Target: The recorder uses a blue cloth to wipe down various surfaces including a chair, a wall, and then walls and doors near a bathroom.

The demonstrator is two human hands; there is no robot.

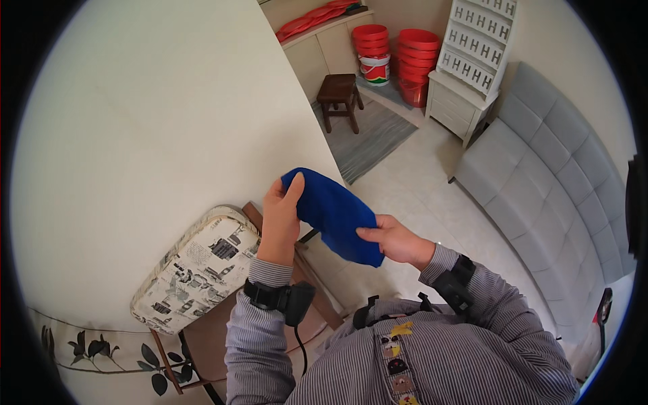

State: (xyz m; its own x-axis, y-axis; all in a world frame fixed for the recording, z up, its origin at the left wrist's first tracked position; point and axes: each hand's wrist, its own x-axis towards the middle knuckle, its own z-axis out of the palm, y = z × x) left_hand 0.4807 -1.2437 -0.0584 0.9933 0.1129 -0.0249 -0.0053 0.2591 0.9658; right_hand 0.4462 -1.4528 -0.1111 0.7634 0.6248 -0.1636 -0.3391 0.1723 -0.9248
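A piece of blue cloth (331, 215) is stretched between my two hands, above the floor in the middle of the view. My left hand (283, 212) pinches its upper left end, with the thumb lying over the front. At the lower right end my right hand (400, 240) grips the cloth's edge, its thumb on the near face. Most of the fingers of both hands are hidden behind the cloth or turned away. The cloth looks folded or doubled, though its exact kind cannot be told.
Left stands a chair (205, 349) with a printed cushion (197, 268) against a pale wall (152, 126). A grey tufted sofa (536, 202) lines the right. Farther off are a dark wooden stool (336, 88), stacked red buckets (417, 55) and a white cabinet (458, 104).
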